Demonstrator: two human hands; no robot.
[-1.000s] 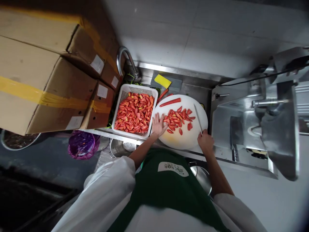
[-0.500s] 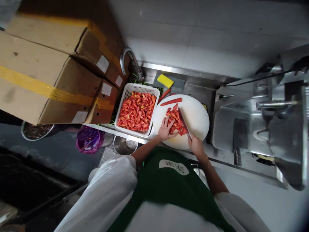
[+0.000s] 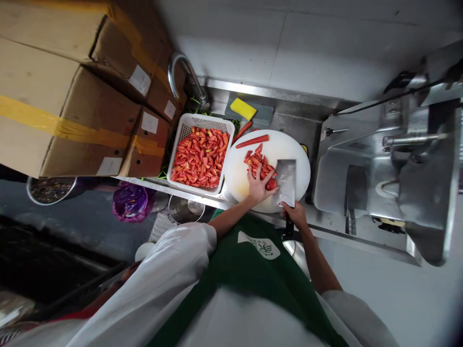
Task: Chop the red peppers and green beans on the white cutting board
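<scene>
Your white cutting board (image 3: 237, 173) appears brightly lit; glare streaks the metal ledge (image 3: 246, 87), the lower-left corner lies in shadow, and your apron (image 3: 253, 270) blurs downward.

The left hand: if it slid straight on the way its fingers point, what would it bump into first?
Most likely the cut red pieces on the white board; the left hand seems to touch them now, though depth is hard to judge.
</scene>
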